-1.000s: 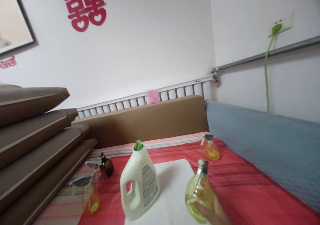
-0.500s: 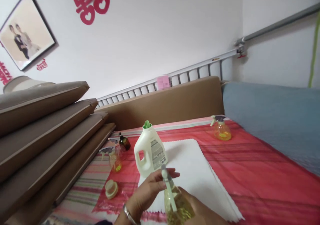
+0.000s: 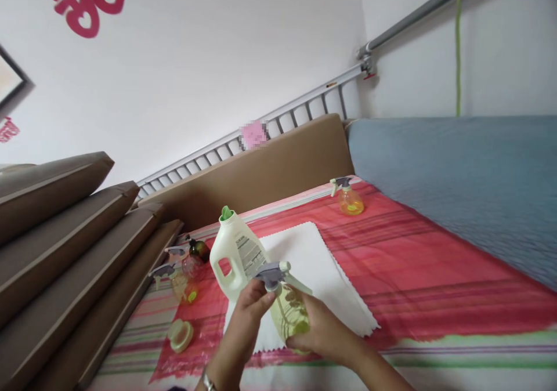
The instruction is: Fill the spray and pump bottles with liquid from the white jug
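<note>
Left hand (image 3: 247, 317): we see it closed, fingers pinched round the grey trigger head (image 3: 270, 273) at the top of the spray bottle.
Right hand (image 3: 324, 333): wrapped about the round belly of the spray bottle (image 3: 290, 314), gripping it from the right and below.
Why held so: as we judge it, one hand steadies the body while the other has the head, so each part is controlled on its own; the bottle is lifted, tilted a little, near us above the near edge of the white cloth (image 3: 315, 254).
Just behind: a white jug (image 3: 235, 257) with a green cap stands upright on the cloth's left edge, close to the left hand's knuckles, the nearest thing in the way.
Left of it: three small bottles (image 3: 188, 268) cluster together, and a cream cap (image 3: 180, 334) lies alone nearer us.
Far right: an orange spray bottle (image 3: 348, 198) stands well apart.
Underneath: a red striped sheet (image 3: 418, 263) spread on the bed.
Around: brown cushions (image 3: 65, 228) stacked at left, blue bedding (image 3: 461, 170) at right.
</note>
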Available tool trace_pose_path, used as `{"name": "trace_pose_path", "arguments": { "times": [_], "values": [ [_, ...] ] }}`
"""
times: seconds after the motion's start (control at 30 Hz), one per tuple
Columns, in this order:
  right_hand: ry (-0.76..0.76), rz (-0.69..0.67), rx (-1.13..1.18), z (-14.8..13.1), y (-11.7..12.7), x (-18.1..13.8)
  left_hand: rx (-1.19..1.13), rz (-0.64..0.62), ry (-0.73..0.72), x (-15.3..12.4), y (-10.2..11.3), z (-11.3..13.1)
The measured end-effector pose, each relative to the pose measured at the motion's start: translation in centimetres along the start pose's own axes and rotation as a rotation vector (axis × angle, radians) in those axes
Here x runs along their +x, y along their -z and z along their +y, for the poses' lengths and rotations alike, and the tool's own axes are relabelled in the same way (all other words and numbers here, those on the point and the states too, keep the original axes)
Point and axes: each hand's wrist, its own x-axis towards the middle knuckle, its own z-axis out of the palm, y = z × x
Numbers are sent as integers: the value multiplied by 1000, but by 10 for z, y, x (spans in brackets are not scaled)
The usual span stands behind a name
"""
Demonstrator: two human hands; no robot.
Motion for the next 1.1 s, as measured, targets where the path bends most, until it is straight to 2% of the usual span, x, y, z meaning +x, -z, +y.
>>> {"name": "trace_pose_path", "arguments": {
  "times": [0.17,0.3,0.43,0.57,0.6,0.73,0.83,0.97,1.1],
  "values": [
    [-28,66,-143,4,1,1,21,150,-52,3,4,1],
    [-26,91,-174,7,1,1,40,63,16,3,3,2],
    [-5,108,-193,5,3,0,143,136,-24,3,3,0],
    [-35,119,-216,6,3,1,38,24,3,3,4,-3],
    [-38,119,-227,8,3,1,30,30,12,3,4,-3],
    [-26,134,-297,19,0,2,86,238,-82,3,5,-1],
    [-19,133,-333,28,-1,5,-16,313,-142,0,3,8],
    [-33,108,-359,32,-1,7,-241,323,-200,-6,5,30],
    [-66,102,-265,27,2,7,-372,325,-312,-12,20,61]
  ]
}}
